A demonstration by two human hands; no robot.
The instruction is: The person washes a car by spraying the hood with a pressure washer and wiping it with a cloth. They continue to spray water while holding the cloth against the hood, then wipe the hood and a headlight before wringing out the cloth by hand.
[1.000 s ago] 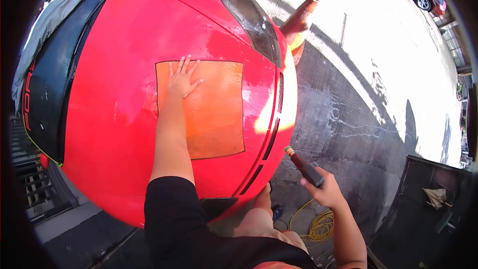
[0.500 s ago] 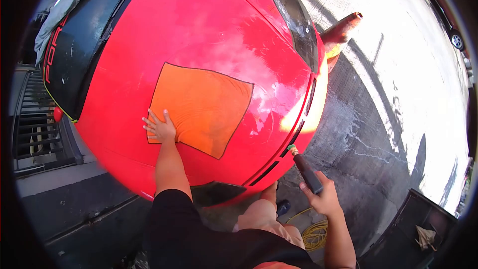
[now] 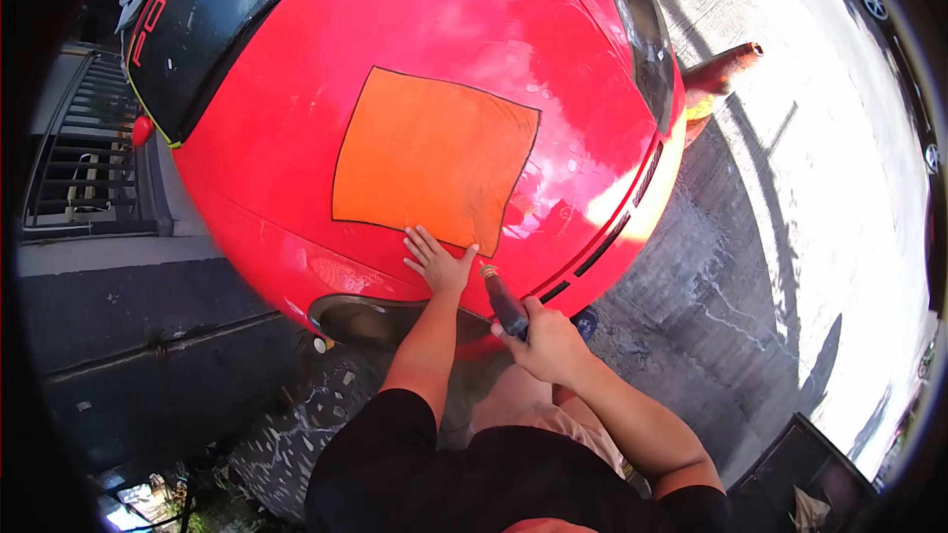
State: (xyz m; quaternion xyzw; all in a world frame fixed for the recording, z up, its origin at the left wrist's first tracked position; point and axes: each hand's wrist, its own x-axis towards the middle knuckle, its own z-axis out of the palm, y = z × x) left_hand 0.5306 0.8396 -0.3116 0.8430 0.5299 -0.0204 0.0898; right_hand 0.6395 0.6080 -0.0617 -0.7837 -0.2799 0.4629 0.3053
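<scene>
While I watched the head feed, the red car (image 3: 415, 30) filled most of the view, its nose bulging toward me and its dark windscreen (image 3: 217, 30) off at 10 o'clock. Wet pavement (image 3: 711, 276) ran from 3 to 5 o'clock, and a metal railing (image 3: 89, 158) stood at 9 o'clock. A smoked headlight (image 3: 647, 39) sat at 1 o'clock, with a traffic cone (image 3: 721, 69) lying just past it at 2 o'clock. Nothing blocked either hand.

The orange cloth (image 3: 434, 158) lay flat on the hood near the centre of the view, turned so that one corner pointed toward 5 o'clock. My left hand (image 3: 437, 262) rested palm down at 6 o'clock on the paint, its fingers lightly spread and the fingertips touching the cloth's near edge. My right hand (image 3: 548, 345) was wrapped around a dark hose nozzle (image 3: 504, 301), fingers curled tight about the barrel. The nozzle's long axis ran from 5 o'clock to 11 o'clock, and its brass tip pointed at 11 o'clock, just beside the left thumb and the cloth's near corner.

Half a second before, the left hand had been at the cloth's other near corner, toward 8 o'clock, and the nozzle had been held well apart from it off the bumper at 4 o'clock. The two hands had since come close together.
</scene>
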